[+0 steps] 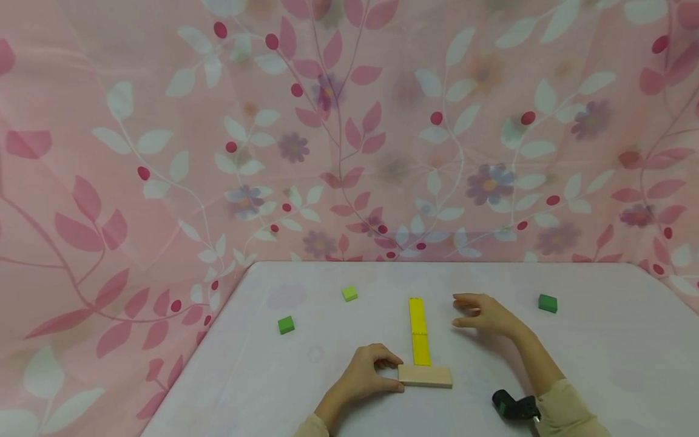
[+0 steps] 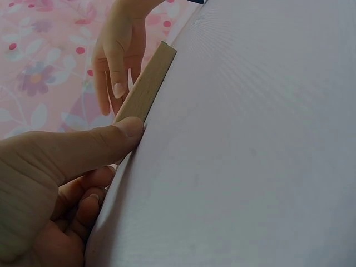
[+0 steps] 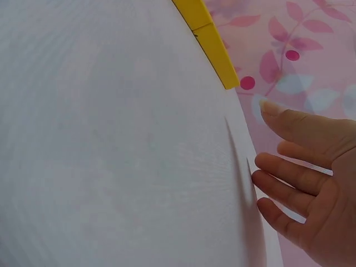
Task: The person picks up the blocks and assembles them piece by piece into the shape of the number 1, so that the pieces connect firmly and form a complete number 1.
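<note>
In the head view my left hand [image 1: 368, 371] pinches the left end of a plain wooden block [image 1: 426, 376] lying crosswise on the table. In the left wrist view the thumb lies on the block's face [image 2: 147, 89], with the other fingers partly hidden behind it. A narrow yellow strip [image 1: 418, 331], two pieces set end to end, runs away from the block's far side, its near end right at the block. To the right of the strip, my right hand [image 1: 485, 314] holds nothing, fingers loosely bent and apart from the strip.
Two green blocks, one mid-green [image 1: 286, 325] and one lime [image 1: 349, 294], lie on the left of the white-covered table [image 1: 218, 376]. A dark green block [image 1: 548, 303] sits at the far right. A floral pink curtain [image 1: 349, 152] hangs behind the table.
</note>
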`<state>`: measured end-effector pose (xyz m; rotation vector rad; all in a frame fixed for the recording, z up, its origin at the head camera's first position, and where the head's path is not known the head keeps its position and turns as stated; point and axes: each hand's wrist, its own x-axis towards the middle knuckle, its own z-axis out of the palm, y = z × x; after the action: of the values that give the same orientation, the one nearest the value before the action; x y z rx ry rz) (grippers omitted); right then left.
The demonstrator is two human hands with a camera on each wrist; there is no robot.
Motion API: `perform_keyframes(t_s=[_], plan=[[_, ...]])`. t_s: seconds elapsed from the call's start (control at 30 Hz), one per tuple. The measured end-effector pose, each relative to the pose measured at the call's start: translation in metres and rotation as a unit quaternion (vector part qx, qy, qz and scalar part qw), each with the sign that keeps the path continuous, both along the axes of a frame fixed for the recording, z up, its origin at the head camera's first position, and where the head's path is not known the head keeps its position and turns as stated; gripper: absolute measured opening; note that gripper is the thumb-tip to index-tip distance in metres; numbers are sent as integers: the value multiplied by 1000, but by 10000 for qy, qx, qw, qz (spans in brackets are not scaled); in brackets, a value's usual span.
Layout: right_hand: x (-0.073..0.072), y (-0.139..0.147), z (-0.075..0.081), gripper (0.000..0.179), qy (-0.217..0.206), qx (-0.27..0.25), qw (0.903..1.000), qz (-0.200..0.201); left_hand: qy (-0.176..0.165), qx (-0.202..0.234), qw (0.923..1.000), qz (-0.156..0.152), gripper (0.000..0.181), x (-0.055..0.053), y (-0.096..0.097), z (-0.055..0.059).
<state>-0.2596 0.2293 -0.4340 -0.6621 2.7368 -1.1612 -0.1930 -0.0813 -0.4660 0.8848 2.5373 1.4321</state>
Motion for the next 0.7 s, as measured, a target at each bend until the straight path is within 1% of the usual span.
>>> perform_keyframes(t_s=[0.27,0.57,0.7], plan=[[2,12,4,70,-57,82,9999,-129,17,-15,10000,-18,33,-1,0,-1],[5,21,6,66,236,161,9995,-131,-8,30,10000,-7,33,-2,0,-2],[6,28,5,60,411,183,9985,-327,-5,37,10000,-4,33,-2,0,-3]])
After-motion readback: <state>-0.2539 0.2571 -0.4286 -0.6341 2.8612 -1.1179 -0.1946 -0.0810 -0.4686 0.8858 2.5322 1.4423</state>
